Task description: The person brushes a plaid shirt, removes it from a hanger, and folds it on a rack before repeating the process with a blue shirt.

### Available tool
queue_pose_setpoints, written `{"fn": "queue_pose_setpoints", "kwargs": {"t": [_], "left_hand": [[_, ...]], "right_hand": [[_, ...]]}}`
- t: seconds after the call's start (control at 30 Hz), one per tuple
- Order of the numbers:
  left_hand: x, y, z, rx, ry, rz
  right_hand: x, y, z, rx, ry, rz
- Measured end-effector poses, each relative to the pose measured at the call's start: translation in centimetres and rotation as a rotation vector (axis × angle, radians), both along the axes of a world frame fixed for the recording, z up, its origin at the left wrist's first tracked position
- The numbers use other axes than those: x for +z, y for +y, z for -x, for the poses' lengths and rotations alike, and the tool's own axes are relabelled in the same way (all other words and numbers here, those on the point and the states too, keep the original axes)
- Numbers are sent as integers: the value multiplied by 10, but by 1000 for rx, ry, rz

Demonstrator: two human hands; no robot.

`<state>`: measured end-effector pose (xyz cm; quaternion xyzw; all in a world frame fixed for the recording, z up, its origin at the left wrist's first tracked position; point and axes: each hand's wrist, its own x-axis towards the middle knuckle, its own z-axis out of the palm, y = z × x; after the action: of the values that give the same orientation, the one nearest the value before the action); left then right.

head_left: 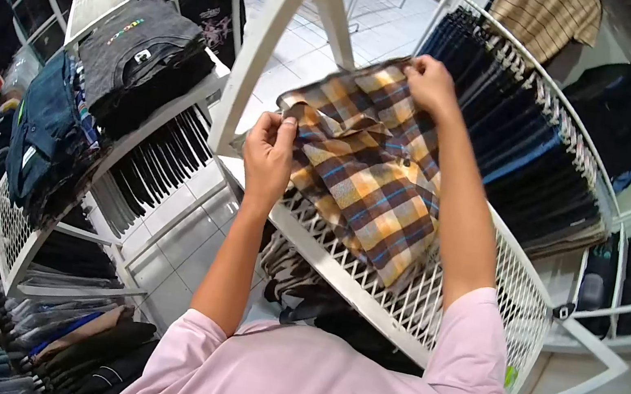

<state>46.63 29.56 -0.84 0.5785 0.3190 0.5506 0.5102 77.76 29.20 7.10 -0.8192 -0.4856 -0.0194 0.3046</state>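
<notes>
A plaid garment point(372, 177) in yellow, brown and white with thin blue lines hangs over a white mesh shelf point(500, 284). My left hand point(270, 144) pinches its left upper corner, thumb on top. At its right upper corner, my right hand point(432, 88) is closed on the edge. Between the hands the dark upper edge is stretched, and the cloth below lies in loose folds on the mesh.
A slanted white frame point(270, 41) rises just beyond my left hand. Folded dark shirts point(135, 57) lie on a rack at left, with hanging clothes below. Hanging jeans point(504, 103) fill a rail at right. Dark clothing sits beneath the mesh shelf.
</notes>
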Motion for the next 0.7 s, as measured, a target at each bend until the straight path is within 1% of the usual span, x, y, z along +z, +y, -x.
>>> {"fn": "queue_pose_setpoints", "kwargs": {"t": [0.03, 0.07, 0.13, 0.17, 0.2, 0.23, 0.27, 0.3, 0.33, 0.37, 0.4, 0.47, 0.5, 0.53, 0.6, 0.63, 0.7], "left_hand": [[-12, 12, 2, 76, 117, -18], [-13, 13, 5, 145, 290, -100], [-31, 26, 9, 145, 432, -73], [-33, 24, 6, 191, 340, -114], [-23, 18, 9, 123, 266, -3], [-21, 17, 13, 102, 287, -55], [-17, 17, 14, 79, 308, -108], [-4, 14, 15, 49, 403, -132], [-20, 24, 14, 87, 563, -280], [-19, 28, 12, 55, 573, -220], [-16, 31, 9, 26, 578, -165], [-22, 41, 3, 80, 466, -44], [-20, 41, 5, 94, 382, -49], [-13, 38, 10, 126, 362, -72], [-6, 32, 18, 200, 455, -153], [-9, 31, 18, 175, 502, -125], [-36, 35, 16, 258, 622, -343]], "right_hand": [[-24, 21, 1, -33, -13, 27], [-47, 36, -2, -69, -24, 50], [-80, 41, 17, -98, 34, 75], [-108, 42, 21, -146, 15, 1], [-131, 42, 24, -194, -3, -70], [-137, 36, 29, -215, -14, -6], [-136, 39, 27, -192, -15, -62], [-131, 38, 29, -175, -8, -112], [-132, 35, 31, -162, -2, -166], [-135, 33, 29, -168, -24, -54], [-134, 33, 29, -154, 5, -96], [-130, 32, 30, -123, 55, -187], [-126, 31, 33, -103, 56, -253], [-122, 31, 35, -50, 34, -321], [-115, 29, 42, -44, 41, -318], [-120, 28, 40, -63, -2, -269], [-132, 31, 35, -87, -85, -173]]}}
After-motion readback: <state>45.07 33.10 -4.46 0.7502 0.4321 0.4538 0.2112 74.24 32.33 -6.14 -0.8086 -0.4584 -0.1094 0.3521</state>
